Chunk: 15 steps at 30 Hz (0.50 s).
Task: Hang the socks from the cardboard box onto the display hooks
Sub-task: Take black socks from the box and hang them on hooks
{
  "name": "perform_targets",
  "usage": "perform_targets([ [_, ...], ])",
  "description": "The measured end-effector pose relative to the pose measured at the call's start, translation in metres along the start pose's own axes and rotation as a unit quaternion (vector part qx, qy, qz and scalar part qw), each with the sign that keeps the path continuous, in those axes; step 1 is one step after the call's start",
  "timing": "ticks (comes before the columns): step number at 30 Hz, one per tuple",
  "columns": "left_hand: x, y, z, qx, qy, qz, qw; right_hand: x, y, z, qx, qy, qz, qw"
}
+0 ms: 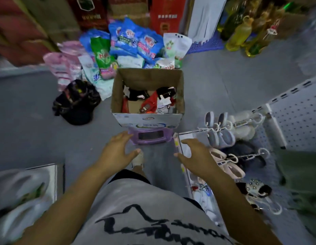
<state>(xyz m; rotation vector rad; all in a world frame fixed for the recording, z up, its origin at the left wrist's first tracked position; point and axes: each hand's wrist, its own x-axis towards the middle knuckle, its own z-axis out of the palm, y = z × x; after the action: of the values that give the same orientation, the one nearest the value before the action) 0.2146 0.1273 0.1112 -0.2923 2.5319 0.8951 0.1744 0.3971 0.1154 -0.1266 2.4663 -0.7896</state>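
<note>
An open cardboard box [147, 78] stands on a purple plastic stool [148, 136] in the middle of the aisle. Inside lie several packaged socks [150, 101], red, black and striped. My left hand [118, 147] hovers just below the stool's left corner, fingers spread and empty. My right hand [194, 154] hovers level with it to the right, near a shelf edge, also spread and empty. On the right, display hooks [245, 122] stick out from a white pegboard [298, 112] and carry slippers and shoes.
A heap of blue, green and pink detergent bags [125, 45] lies behind the box. A black bag [76, 101] sits on the grey floor to the left. Oil bottles [242, 30] and red cartons [167, 13] stand at the back. A shelf corner [47, 174] is at lower left.
</note>
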Motion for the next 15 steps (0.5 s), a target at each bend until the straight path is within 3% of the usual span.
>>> perform_targets([
  [8, 0.123, -0.073, -0.056, 0.088, -0.038, -0.014, 0.995, 0.127, -0.059, -0.001, 0.084, 0.047, 0.025, 0.995],
  [15, 0.209, -0.096, -0.069, -0.01, 0.023, -0.123, 0.992, 0.25, -0.048, 0.009, 0.181, 0.03, 0.134, 0.974],
])
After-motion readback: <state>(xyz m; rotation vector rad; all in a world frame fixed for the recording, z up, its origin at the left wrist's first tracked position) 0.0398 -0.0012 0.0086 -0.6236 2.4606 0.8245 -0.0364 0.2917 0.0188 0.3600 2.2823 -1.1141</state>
